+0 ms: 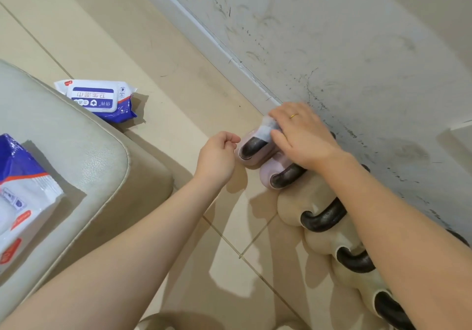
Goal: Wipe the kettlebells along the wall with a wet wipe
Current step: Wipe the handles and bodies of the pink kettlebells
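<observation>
Wall (357, 48): scuffed and marked, with a row of kettlebells (293, 209) standing against it on the tiled floor (178, 99). The row runs out of frame at lower right. Sofa (76, 163): cut off at left.

Right hand (304, 135): reaches over the row, palm down, fingers curled onto a white wipe (267, 129) pressed on the handle of the farthest pink kettlebell (252, 150). Most of the wipe is hidden under the hand. The forearm covers parts of the nearer kettlebells.

Left hand (217, 158): hovers just beside that kettlebell, fingers loosely curled, holding nothing.

Wipe packs: one (102, 99) on the floor, lid shut; another (18, 196) on the sofa, cut off. Contents not visible.
</observation>
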The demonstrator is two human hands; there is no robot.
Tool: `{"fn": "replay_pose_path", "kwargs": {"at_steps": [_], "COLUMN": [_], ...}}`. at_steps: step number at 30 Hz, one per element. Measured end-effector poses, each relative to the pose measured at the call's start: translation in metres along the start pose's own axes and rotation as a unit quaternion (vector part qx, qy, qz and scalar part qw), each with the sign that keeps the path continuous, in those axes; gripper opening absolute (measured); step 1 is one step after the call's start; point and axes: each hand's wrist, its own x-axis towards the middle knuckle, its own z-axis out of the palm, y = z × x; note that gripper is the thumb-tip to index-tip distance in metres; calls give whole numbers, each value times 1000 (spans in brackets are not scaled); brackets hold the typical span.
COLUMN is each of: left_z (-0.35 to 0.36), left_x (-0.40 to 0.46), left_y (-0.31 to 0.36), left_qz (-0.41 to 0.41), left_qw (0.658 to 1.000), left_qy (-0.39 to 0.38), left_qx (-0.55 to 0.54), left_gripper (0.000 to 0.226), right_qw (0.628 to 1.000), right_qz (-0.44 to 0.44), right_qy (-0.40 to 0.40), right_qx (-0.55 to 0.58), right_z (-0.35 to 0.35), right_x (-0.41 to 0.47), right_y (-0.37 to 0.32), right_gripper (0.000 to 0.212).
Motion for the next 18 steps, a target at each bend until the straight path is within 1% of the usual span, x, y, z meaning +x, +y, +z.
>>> {"fn": "replay_pose_path", "kwargs": {"at_steps": [1, 2, 5, 6, 7, 10, 11, 12, 13, 14, 16, 17, 18], "left_z": [0, 0, 3, 4, 5, 6, 5, 5, 6, 8, 11, 12, 13], "left_x": [0, -1, -1, -1, -1, 0, 0, 1, 2, 4, 11, 13, 16], "left_y": [-1, -2, -3, -4, -4, -2, 0, 2, 4, 6, 10, 12, 13], "left_qz": [1, 3, 26, 35, 41, 34, 32, 36, 48, 67, 104, 114, 122], "left_qw": [1000, 1000, 999, 999, 998, 999, 999, 998, 996, 991, 971, 962, 954], "left_qy": [-7, -14, -33, -33, -30, -27, -39, -54, -71, -87, -103, -101, -97], "left_qx": [3, 4, 16, 24, 30, 10, -7, -8, 19, 72, 188, 228, 257], "left_gripper": [30, 29, 28, 30, 33, 45, 50, 53, 55, 54, 45, 41, 39], "right_qw": [1000, 1000, 986, 984, 986, 999, 998, 998, 999, 999, 988, 984, 984], "right_qz": [9, -10, -153, -164, -147, 5, 36, 47, 32, -5, -102, -127, -129], "right_qy": [19, 12, -29, -38, -37, 26, 38, 30, 6, -22, -62, -48, -32], "right_qx": [12, 4, -56, -64, -64, -26, -26, -30, -36, -45, -98, -119, -121], "right_z": [1, 2, 15, 14, 11, 5, 7, 7, 9, 10, 12, 13, 13], "right_x": [0, 0, 1, 2, 3, 6, 7, 9, 10, 10, 7, 8, 11], "right_y": [3, -4, -17, -16, -10, 13, 17, 15, 9, 0, -20, -23, -19], "right_gripper": [55, 54, 53, 53, 52, 51, 52, 52, 51, 53, 71, 71, 66]}}
